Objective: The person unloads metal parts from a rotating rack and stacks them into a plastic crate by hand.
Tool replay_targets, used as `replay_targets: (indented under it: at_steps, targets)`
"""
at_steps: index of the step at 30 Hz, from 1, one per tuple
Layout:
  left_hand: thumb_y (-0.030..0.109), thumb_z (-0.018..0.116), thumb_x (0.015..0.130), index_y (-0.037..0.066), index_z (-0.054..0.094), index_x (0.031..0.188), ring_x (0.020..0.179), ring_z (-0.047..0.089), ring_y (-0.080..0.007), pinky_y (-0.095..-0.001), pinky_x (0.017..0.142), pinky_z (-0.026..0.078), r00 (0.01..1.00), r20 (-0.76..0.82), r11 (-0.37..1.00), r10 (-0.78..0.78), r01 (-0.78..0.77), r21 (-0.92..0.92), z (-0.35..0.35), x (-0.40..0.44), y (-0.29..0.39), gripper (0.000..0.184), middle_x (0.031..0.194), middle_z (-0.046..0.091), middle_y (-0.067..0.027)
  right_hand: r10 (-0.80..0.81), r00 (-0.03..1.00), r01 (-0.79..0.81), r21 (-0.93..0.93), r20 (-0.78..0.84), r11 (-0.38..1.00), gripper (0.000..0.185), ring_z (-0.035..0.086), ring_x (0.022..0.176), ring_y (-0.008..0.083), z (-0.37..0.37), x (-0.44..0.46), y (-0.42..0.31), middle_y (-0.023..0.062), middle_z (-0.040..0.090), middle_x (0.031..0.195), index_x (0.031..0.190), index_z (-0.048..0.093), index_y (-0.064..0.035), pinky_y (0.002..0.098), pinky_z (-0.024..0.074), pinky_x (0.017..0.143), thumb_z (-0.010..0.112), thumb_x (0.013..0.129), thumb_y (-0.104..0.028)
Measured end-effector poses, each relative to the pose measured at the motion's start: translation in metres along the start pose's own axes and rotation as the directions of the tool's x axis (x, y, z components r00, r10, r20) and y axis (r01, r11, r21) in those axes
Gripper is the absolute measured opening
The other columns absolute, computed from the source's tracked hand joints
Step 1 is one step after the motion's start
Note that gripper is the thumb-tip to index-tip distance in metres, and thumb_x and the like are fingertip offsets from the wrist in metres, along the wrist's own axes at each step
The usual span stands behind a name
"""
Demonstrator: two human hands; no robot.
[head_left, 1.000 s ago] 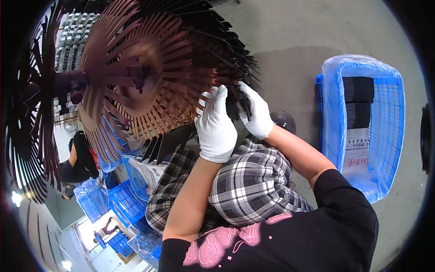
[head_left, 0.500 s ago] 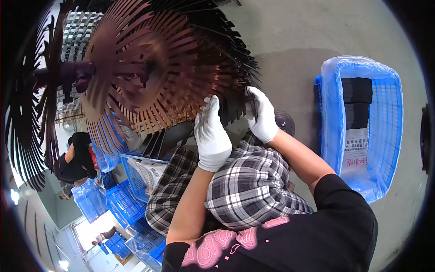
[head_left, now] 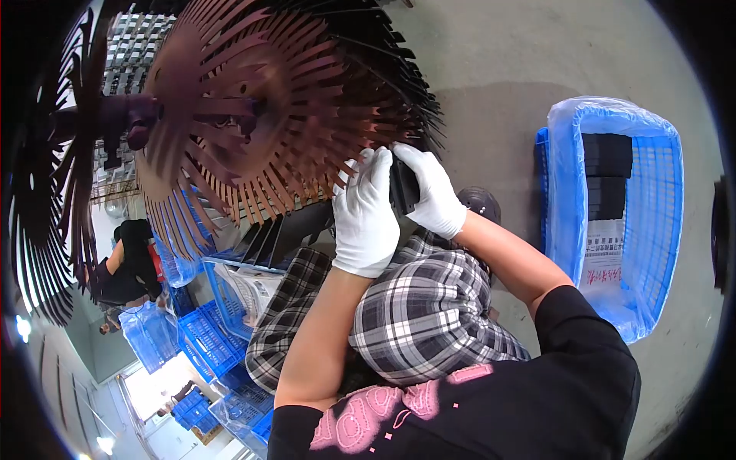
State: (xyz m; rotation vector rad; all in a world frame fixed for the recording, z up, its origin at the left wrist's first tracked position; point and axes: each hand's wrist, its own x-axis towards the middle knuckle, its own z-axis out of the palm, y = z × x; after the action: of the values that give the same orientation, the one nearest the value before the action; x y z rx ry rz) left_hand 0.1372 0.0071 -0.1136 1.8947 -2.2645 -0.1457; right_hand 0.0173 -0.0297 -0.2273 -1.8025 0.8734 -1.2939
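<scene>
Your right hand [head_left: 437, 192] is closed on black plates [head_left: 404, 186] at the near edge of the slatted rack [head_left: 295, 126]; your left hand [head_left: 366, 207] lies just beside them, fingertips close to the rack, its grip too hidden to tell. A loosened right hold could let the plates slide or splay; fingers so near the rack could snag a glove. Right of the rack, a blue crate [head_left: 672, 199] contains black stacks [head_left: 609, 198].
</scene>
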Motion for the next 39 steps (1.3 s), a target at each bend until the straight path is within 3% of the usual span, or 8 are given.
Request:
replay_targets:
  at_steps: [5, 10, 15, 19, 25, 30, 34, 39]
  targets:
    - [0.002, 0.055, 0.087, 0.005, 0.053, 0.133, 0.124, 0.06, -0.0293, -0.0395, 0.105, 0.045, 0.997, 0.015, 0.993, -0.079, 0.077, 0.087, -0.003, 0.009, 0.008, 0.046, 0.134, 0.062, -0.014, 0.008, 0.999, -0.008, 0.002, -0.052, 1.0, 0.082, 0.057, 0.11, 0.0379, 0.008, 0.002, 0.004, 0.0209, 0.054, 0.128, 0.136, 0.047, -0.0002, 0.041, 0.0476, 0.095, 0.081, 0.062, -0.009]
    - [0.004, 0.058, 0.082, 0.001, 0.044, 0.142, 0.125, 0.058, -0.0344, -0.0418, 0.103, 0.045, 0.992, 0.092, 0.994, -0.088, 0.081, 0.078, -0.002, 0.008, 0.003, 0.061, 0.138, 0.058, -0.0192, 0.068, 0.978, -0.047, 0.113, -0.195, 0.993, 0.085, 0.057, 0.111, 0.038, 0.024, -0.004, 0.015, 0.0212, 0.054, 0.129, 0.137, 0.046, 0.0002, 0.0416, 0.0472, 0.097, 0.082, 0.06, -0.01]
    - [0.004, 0.058, 0.083, 0.0, 0.044, 0.142, 0.122, 0.06, -0.0347, -0.0419, 0.104, 0.045, 0.996, -0.094, 1.0, -0.011, 0.01, -0.011, 0.006, -0.006, -0.001, 0.061, 0.134, 0.061, -0.0194, 0.067, 0.982, -0.067, 0.006, -0.177, 0.998, 0.087, 0.056, 0.112, 0.0385, 0.013, -0.022, 0.015, 0.0214, 0.054, 0.128, 0.137, 0.046, 0.0004, 0.0419, 0.0466, 0.099, 0.082, 0.058, -0.011]
    - [0.004, 0.056, 0.085, 0.0, 0.044, 0.142, 0.122, 0.06, -0.034, -0.0408, 0.104, 0.044, 0.985, -0.104, 0.968, -0.139, 0.113, -0.226, 0.001, -0.016, -0.001, 0.058, 0.132, 0.062, -0.0189, 0.108, 0.994, -0.108, 0.041, 0.009, 0.993, 0.088, 0.056, 0.113, 0.0386, 0.011, -0.027, 0.006, 0.0216, 0.054, 0.131, 0.136, 0.046, -0.0001, 0.0415, 0.0463, 0.1, 0.083, 0.058, -0.013]
    - [0.005, 0.057, 0.085, 0.0, 0.045, 0.142, 0.12, 0.061, -0.034, -0.0398, 0.103, 0.046, 0.995, -0.082, 0.997, -0.051, 0.046, -0.06, 0.0, -0.01, -0.004, 0.058, 0.132, 0.062, -0.0197, -0.014, 0.999, 0.018, 0.101, -0.032, 0.995, 0.091, 0.056, 0.111, 0.0381, 0.022, -0.008, 0.004, 0.0215, 0.054, 0.132, 0.137, 0.046, -0.0008, 0.0409, 0.0462, 0.1, 0.085, 0.056, -0.013]
    - [-0.001, 0.056, 0.083, 0.001, 0.053, 0.132, 0.114, 0.063, -0.0322, -0.0381, 0.102, 0.047, 0.997, -0.054, 0.998, -0.048, 0.049, 0.035, -0.002, -0.008, -0.002, 0.048, 0.126, 0.065, -0.0156, 0.034, 0.999, -0.032, 0.048, -0.04, 0.998, 0.088, 0.057, 0.109, 0.0376, 0.023, -0.01, 0.002, 0.0216, 0.055, 0.132, 0.135, 0.047, -0.0013, 0.0413, 0.0466, 0.099, 0.086, 0.057, -0.014]
    - [-0.001, 0.056, 0.082, 0.001, 0.054, 0.13, 0.113, 0.063, -0.0326, -0.0385, 0.101, 0.047, 0.996, -0.048, 0.997, -0.074, 0.073, -0.026, -0.003, -0.004, -0.002, 0.048, 0.126, 0.065, -0.0162, 0.097, 0.994, -0.088, 0.153, -0.047, 0.984, 0.083, 0.059, 0.107, 0.0376, 0.026, -0.005, 0.0, 0.0211, 0.057, 0.128, 0.132, 0.049, -0.0014, 0.0423, 0.047, 0.098, 0.085, 0.059, -0.014]
    - [0.0, 0.056, 0.082, 0.001, 0.053, 0.129, 0.11, 0.064, -0.0322, -0.0397, 0.098, 0.047, 0.997, -0.01, 0.996, -0.076, 0.076, 0.038, -0.001, 0.0, -0.002, 0.047, 0.123, 0.065, -0.0155, 0.118, 0.99, -0.099, 0.219, -0.077, 0.971, 0.077, 0.06, 0.105, 0.0374, 0.032, -0.008, 0.006, 0.0204, 0.059, 0.123, 0.13, 0.05, -0.0016, 0.0415, 0.0486, 0.094, 0.083, 0.062, -0.014]
